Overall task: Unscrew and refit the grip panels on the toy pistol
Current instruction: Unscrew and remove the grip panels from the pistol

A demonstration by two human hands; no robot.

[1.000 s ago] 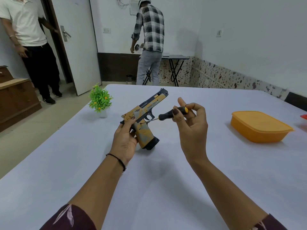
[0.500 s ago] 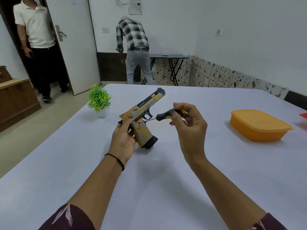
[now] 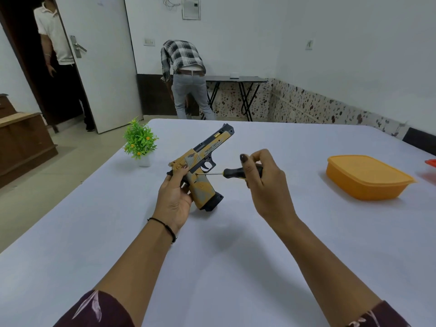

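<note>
Carefully, my left hand (image 3: pixel 173 199) wraps the rear of the toy pistol (image 3: pixel 203 159), held over the counter (image 3: pixel 212 267) and probably light, stiff plastic best gripped by its frame, as the screwdriver (image 3: pixel 236 172), pinched in my right hand (image 3: pixel 264 182), meets the grip panel (image 3: pixel 200 187).

Right hand (image 3: pixel 264 182) closed over the screwdriver (image 3: pixel 233 172), whose shaft levelled toward 9 o'clock at the pistol (image 3: pixel 203 159); the person (image 3: pixel 182 57) at 12 o'clock bent lower.
</note>
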